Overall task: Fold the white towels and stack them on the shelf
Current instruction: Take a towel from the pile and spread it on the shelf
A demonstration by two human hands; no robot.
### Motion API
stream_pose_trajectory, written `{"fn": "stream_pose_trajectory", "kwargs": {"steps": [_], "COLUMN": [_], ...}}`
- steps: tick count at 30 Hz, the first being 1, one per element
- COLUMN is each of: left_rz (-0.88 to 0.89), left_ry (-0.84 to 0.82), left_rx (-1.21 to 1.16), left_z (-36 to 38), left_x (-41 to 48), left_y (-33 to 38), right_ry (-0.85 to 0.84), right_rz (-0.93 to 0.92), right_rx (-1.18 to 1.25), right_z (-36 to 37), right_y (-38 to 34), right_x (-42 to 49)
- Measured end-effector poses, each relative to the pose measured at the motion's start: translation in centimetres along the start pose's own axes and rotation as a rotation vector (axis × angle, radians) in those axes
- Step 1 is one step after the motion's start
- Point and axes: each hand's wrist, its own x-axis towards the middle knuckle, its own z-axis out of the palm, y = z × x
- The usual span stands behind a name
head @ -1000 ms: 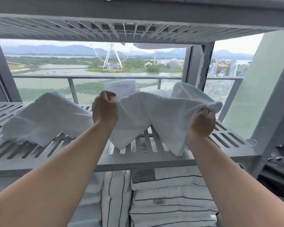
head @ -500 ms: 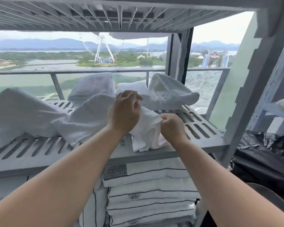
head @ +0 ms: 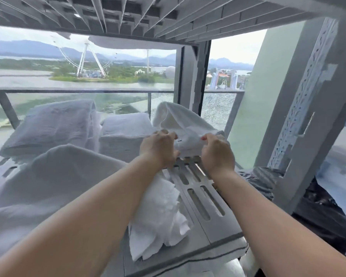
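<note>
A crumpled white towel (head: 180,120) lies at the back right of the grey slatted shelf (head: 202,198). My left hand (head: 158,146) and my right hand (head: 218,152) both grip its near edge, fingers curled into the cloth, a hand's width apart. A second crumpled white towel (head: 158,220) lies under my left forearm at the shelf's front. A big loose white towel (head: 54,176) covers the left of the shelf. Behind it sit two folded towel stacks, one at the left (head: 54,124) and one in the middle (head: 124,134).
Another slatted shelf (head: 128,15) hangs close overhead. A grey perforated upright post (head: 306,108) stands at the right, with dark cloth (head: 316,208) beyond it. A railing (head: 80,90) and window run behind the shelf.
My hands let go of the first towel, which now lies bunched at the shelf's front. Both reached further back and took hold of the towel at the back right. The view moved closer.
</note>
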Motion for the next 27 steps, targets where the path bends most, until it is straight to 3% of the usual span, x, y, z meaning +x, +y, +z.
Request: {"fn": "stream_pose_trajectory", "kwargs": {"steps": [7,10,16,22,27], "left_rz": [0.028,0.005,-0.074,-0.232,-0.351], "left_ry": [0.026,0.203,0.376,0.529,0.608], "left_rx": [0.193,0.131,-0.208,-0.481,-0.534], "left_z": [3.0,3.2,1.8,-0.9,-3.5], "left_x": [3.6,3.2,0.7,-2.7,-4.5], "left_y": [0.6,0.5,1.3,4.1,6.3], "right_ry": [-0.14,-0.136,0.078,0.121,0.08], "right_rz": [0.117,0.141,0.006,0.002,0.013], "right_rx": [-0.228,-0.032,0.266,0.563,0.52], "right_z": [1.4,2.0,0.8,-2.3,-5.8], "right_y": [1.8,2.0,0.6,0.3,0.9], "right_x": [3.8,4.1,3.2,1.9,-0.3]}}
